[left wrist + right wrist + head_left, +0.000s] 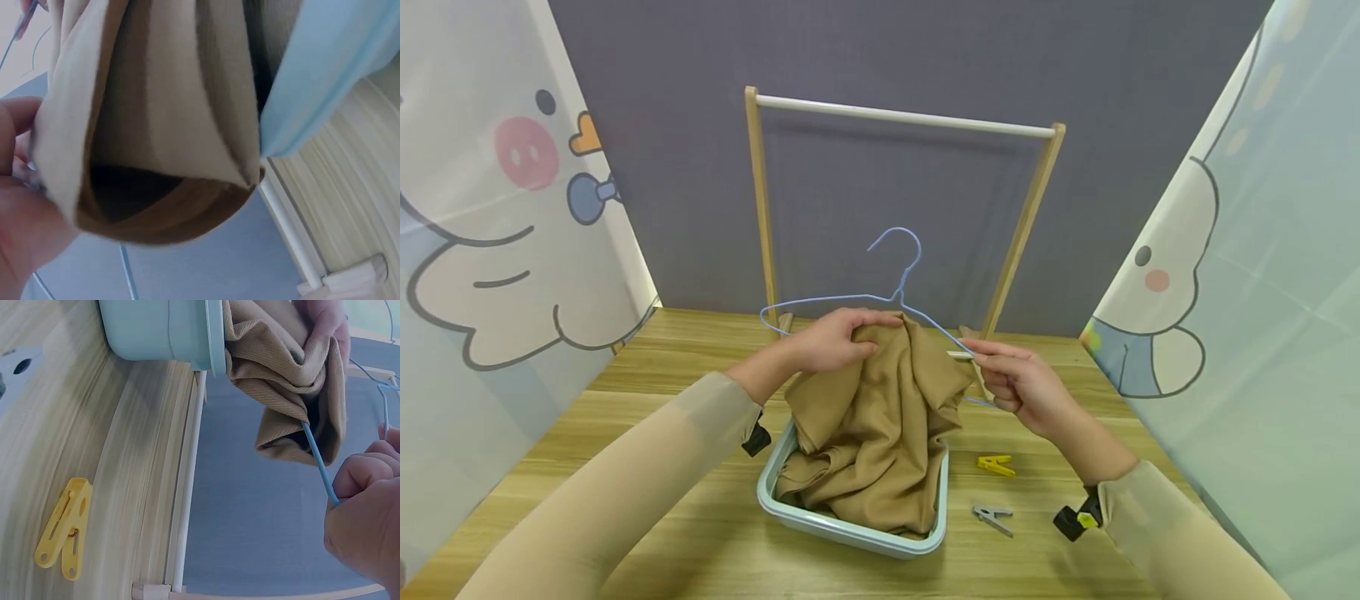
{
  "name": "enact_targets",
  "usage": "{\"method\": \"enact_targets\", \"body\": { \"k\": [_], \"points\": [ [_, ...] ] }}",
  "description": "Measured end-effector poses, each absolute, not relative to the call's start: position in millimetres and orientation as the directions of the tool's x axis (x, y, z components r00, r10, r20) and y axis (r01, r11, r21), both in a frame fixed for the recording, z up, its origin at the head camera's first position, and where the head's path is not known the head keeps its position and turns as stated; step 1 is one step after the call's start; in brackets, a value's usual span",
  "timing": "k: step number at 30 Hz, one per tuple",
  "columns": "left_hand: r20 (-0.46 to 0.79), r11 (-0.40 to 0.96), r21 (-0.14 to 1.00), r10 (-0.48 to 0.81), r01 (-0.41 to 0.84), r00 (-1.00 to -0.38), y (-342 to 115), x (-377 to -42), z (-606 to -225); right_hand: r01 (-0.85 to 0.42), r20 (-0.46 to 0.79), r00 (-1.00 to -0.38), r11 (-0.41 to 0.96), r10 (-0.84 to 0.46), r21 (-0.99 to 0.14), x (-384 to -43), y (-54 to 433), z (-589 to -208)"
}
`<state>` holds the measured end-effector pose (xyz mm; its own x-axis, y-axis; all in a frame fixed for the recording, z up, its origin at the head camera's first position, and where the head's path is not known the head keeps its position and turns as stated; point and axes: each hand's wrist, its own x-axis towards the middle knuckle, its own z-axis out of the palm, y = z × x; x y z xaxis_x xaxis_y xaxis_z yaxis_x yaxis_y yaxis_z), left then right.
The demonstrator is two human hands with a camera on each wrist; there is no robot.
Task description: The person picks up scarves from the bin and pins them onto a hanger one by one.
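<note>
A brown shirt stands bunched up out of the light blue basket, its lower part still lying inside. My left hand grips the top of the shirt near its upper edge, the fingers partly behind cloth in the left wrist view. Between thumb and fingers, my right hand holds the right shoulder of a thin blue clothes hanger. The hook points up above the shirt. In the right wrist view the hanger's wire runs from the right hand into an opening in the cloth.
Behind the basket stands a rack with wooden posts and a white top rod. Right of the basket, a yellow clothespin and a grey clothespin lie on the wooden table. Printed cloth panels flank both sides.
</note>
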<state>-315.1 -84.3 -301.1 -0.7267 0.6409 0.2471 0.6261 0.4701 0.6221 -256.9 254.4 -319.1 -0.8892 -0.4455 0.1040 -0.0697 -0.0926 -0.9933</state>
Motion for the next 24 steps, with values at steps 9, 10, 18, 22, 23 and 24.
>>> {"method": "enact_targets", "body": {
  "k": [9,10,18,22,23,24],
  "points": [
    [0.271,0.553,0.4,0.69,0.731,-0.671,-80,-311,-299,-0.066,0.09,-0.902,-0.072,-0.422,-0.995,-258,253,-315],
    [0.275,0.517,0.397,0.722,0.759,-0.635,-77,-310,-299,-0.063,0.088,-0.902,-0.073,-0.423,-0.995,-258,252,-315],
    [0.237,0.307,0.482,0.857,0.821,-0.459,-41,-308,-300,-0.063,0.087,-0.904,-0.07,-0.419,-0.996,-258,249,-312],
    [0.213,0.288,0.462,0.882,0.839,-0.42,-26,-306,-303,-0.067,0.093,-0.901,-0.077,-0.424,-0.995,-258,247,-311],
    [0.216,0.283,0.449,0.886,0.847,-0.411,-23,-306,-304,-0.066,0.093,-0.901,-0.079,-0.425,-0.995,-258,246,-311],
    [0.222,0.285,0.433,0.886,0.855,-0.407,-22,-305,-304,-0.066,0.094,-0.901,-0.079,-0.425,-0.995,-258,246,-311]
  ]
}}
